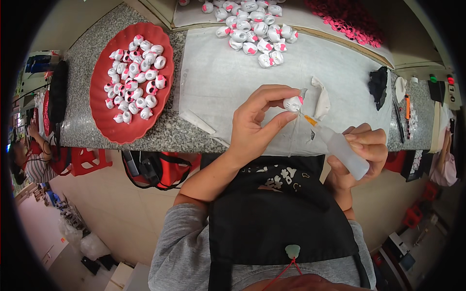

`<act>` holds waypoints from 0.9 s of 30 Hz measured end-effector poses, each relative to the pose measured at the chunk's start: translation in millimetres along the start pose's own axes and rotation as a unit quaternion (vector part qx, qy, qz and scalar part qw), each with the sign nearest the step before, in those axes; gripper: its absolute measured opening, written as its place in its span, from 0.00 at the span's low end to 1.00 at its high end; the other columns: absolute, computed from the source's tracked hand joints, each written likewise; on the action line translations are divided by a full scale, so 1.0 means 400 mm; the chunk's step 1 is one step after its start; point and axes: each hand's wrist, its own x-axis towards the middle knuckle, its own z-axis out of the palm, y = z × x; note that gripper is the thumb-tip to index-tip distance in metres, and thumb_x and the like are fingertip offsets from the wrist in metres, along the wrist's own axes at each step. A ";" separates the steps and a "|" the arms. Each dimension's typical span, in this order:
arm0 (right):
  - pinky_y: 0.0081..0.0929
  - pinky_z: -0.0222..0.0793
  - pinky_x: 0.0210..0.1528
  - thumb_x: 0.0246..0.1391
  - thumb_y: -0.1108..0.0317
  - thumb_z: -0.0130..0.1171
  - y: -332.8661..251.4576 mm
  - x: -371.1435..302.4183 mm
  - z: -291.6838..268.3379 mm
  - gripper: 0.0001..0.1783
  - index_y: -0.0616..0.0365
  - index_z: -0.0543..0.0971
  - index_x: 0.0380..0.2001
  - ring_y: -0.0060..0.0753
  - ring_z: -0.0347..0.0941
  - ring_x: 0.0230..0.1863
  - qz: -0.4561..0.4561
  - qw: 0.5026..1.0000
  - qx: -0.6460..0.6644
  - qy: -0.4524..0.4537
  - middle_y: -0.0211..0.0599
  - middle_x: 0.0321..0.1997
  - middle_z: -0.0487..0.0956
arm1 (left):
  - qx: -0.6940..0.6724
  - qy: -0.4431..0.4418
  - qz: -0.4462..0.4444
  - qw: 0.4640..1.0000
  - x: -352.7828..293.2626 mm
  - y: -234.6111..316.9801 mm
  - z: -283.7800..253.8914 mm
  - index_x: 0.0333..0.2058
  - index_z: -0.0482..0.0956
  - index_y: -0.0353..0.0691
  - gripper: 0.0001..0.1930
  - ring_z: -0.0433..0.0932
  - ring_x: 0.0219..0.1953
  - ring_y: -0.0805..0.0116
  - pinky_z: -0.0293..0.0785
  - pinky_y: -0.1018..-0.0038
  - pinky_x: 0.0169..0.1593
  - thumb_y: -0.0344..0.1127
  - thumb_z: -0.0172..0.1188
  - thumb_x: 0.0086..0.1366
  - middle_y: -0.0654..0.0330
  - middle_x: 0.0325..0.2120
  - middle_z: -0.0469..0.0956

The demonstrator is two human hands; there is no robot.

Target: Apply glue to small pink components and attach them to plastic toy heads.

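Between the thumb and fingers of my left hand (pixel 259 121) is a small white toy head (pixel 292 104) with a pink patch on its edge. My right hand (pixel 366 150) is wrapped round a translucent squeeze bottle (pixel 347 154) with an orange tip (pixel 309 120). The bottle is tilted, and its thin needle end points up at the toy head, close to its underside. Whether the needle touches it I cannot tell. Both hands are above a white sheet (pixel 213 72) on the worktop. A crumpled whitish scrap (pixel 320 99) lies just beyond the toy head.
A red scalloped tray (pixel 104 65) of similar toy heads stands at left on the speckled worktop (pixel 194 131). More toy heads (pixel 257 24) are heaped at the back, near many small pink pieces (pixel 347 22). At right lie a black cloth (pixel 377 87) and an orange-handled tool (pixel 407 106).
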 end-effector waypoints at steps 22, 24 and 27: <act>0.27 0.63 0.29 0.42 0.62 0.53 0.456 0.331 -0.055 0.16 0.65 0.70 0.31 0.37 0.70 0.26 -0.032 0.876 -0.450 -0.172 0.45 0.25 0.73 | -0.060 0.084 0.013 0.995 0.016 -0.018 -0.043 0.39 0.66 0.33 0.16 0.67 0.35 0.78 0.63 0.82 0.39 0.21 0.52 0.48 0.61 0.35 0.69; 0.33 0.62 0.35 0.41 0.54 0.52 0.442 0.352 -0.017 0.23 0.65 0.71 0.34 0.54 0.66 0.35 0.065 0.828 -0.512 -0.220 0.55 0.30 0.71 | -0.051 0.086 0.029 0.995 0.008 -0.019 -0.043 0.38 0.67 0.34 0.15 0.67 0.34 0.79 0.64 0.81 0.39 0.22 0.53 0.48 0.62 0.34 0.69; 0.35 0.63 0.35 0.43 0.53 0.49 0.422 0.367 -0.010 0.22 0.61 0.71 0.33 0.53 0.66 0.35 0.039 0.791 -0.563 -0.237 0.53 0.30 0.71 | -0.049 0.095 0.040 0.993 0.005 -0.005 -0.035 0.38 0.68 0.35 0.15 0.68 0.32 0.79 0.66 0.81 0.38 0.22 0.53 0.48 0.63 0.32 0.69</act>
